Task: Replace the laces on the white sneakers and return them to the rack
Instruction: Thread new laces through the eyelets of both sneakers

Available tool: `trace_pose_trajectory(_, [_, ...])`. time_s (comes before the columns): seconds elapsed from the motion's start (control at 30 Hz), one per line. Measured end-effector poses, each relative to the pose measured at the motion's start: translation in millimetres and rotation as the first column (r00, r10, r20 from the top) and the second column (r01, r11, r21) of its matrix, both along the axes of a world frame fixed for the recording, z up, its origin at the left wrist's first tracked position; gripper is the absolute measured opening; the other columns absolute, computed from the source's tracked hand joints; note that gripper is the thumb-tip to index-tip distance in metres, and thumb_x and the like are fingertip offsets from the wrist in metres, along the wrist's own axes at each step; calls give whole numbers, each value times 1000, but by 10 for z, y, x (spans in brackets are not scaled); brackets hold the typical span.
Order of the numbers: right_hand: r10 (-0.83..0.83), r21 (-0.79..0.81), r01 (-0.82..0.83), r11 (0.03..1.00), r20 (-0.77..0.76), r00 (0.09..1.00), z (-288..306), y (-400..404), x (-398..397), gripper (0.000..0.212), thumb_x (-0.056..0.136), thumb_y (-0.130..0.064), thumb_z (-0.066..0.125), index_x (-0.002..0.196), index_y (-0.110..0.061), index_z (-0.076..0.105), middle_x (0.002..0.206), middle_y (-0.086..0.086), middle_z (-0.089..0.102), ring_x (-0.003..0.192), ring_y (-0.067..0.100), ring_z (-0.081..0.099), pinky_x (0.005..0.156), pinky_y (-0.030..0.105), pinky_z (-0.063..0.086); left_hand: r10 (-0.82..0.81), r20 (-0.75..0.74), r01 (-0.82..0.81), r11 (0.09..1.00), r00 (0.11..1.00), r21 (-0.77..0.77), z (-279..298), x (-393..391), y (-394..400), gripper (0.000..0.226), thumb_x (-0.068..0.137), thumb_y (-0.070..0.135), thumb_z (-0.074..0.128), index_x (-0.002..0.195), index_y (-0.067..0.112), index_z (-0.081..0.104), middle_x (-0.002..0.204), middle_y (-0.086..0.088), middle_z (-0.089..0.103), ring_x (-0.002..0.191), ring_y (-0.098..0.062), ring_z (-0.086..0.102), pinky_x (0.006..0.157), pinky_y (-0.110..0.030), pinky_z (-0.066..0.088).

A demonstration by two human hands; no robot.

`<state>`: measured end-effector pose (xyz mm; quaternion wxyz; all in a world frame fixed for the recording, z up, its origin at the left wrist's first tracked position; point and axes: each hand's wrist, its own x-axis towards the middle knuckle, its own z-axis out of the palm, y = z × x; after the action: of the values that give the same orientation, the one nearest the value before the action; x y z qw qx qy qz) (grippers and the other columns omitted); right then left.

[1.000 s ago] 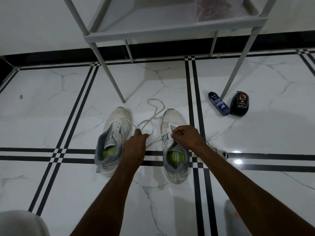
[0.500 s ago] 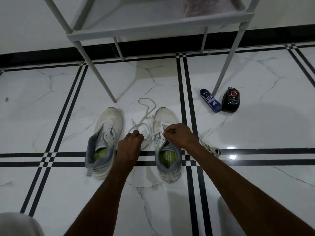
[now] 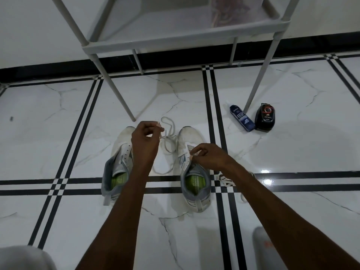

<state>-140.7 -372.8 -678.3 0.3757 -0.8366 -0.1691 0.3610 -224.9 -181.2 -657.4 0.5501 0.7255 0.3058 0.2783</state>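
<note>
Two white sneakers with grey collars and green insoles stand side by side on the tiled floor, toes pointing away. The left sneaker (image 3: 119, 168) has bare eyelets. My left hand (image 3: 145, 141) is raised between the shoes and pinches a white lace (image 3: 167, 145) that loops loosely on the floor. My right hand (image 3: 207, 155) pinches the lace at the eyelets of the right sneaker (image 3: 194, 184). A second lace (image 3: 227, 181) lies bunched on the floor under my right forearm. The grey rack (image 3: 175, 42) stands just beyond the shoes.
A blue cleaner bottle (image 3: 242, 117) lies beside a black polish container (image 3: 265, 117) near the rack's right front leg (image 3: 259, 80). The rack's left front leg (image 3: 116, 94) comes down just behind the left sneaker. Something pale sits at the bottom left corner.
My left hand has lifted up and away from the floor, drawing the lace with it. My right hand stays at the right sneaker's eyelets. The camera view shifted slightly.
</note>
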Motion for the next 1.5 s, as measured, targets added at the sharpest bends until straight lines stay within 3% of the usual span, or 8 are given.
trace_pose_trajectory(0.17, [217,-271,-198,942,42,975,66,-36,-40,78,75,-45,80,140,-18,47,135,8,44,122,24,51,97,33,51,-210,-172,223,973,963,60,-227,18,-223,9,86,9,70,92,14,76,84,2,76,82,-11,72,78,-29,58])
trace_pose_trajectory(0.3, [175,-274,-60,960,416,892,-109,17,-279,45,79,-39,75,113,-13,60,116,9,49,107,26,56,80,31,48,-252,-257,274,960,933,52,-441,-24,-429,9,87,10,72,90,15,79,84,8,76,79,3,68,74,-13,51])
trace_pose_trajectory(0.4, [76,-150,0,989,505,860,-212,-6,-276,23,85,-30,67,96,-10,68,99,9,61,93,26,62,73,31,47,-266,-286,309,944,921,114,-537,-16,-496,5,86,13,74,87,16,78,81,11,74,80,3,67,74,-9,49])
trace_pose_trajectory(0.53, [-191,102,168,981,307,932,-208,-112,-138,15,90,-13,65,93,-6,77,88,10,74,80,20,67,76,31,54,-223,-322,294,937,920,189,-628,-1,-541,4,83,23,74,85,20,75,84,7,71,82,-5,66,81,-28,54])
trace_pose_trajectory(0.77, [-324,183,355,917,-180,929,-225,-124,-82,16,94,-12,63,105,-8,75,89,5,71,72,10,63,53,14,48,-158,-468,324,898,869,298,-607,50,-610,7,87,29,71,88,23,74,98,4,71,97,-18,66,90,-46,49])
trace_pose_trajectory(1.13, [-294,190,328,925,-185,938,-177,-122,-73,14,93,-10,63,96,-18,75,81,0,71,68,8,63,47,13,45,-20,-562,342,812,827,474,-552,28,-709,12,93,32,63,93,27,74,100,8,69,101,-19,56,83,-35,29])
trace_pose_trajectory(1.37, [-282,184,313,932,-176,943,-163,-126,-71,16,93,-10,63,104,-14,75,79,-6,67,68,4,60,47,10,44,14,-613,381,773,790,507,-512,33,-744,12,93,29,62,95,26,73,103,7,67,103,-19,53,88,-38,32])
trace_pose_trajectory(1.5, [-248,215,285,934,-182,952,-177,-124,-88,10,93,-19,67,98,-23,75,83,-10,71,78,5,66,64,13,53,27,-603,366,772,797,519,-531,28,-765,12,93,30,61,95,26,73,103,8,68,103,-19,53,88,-38,31])
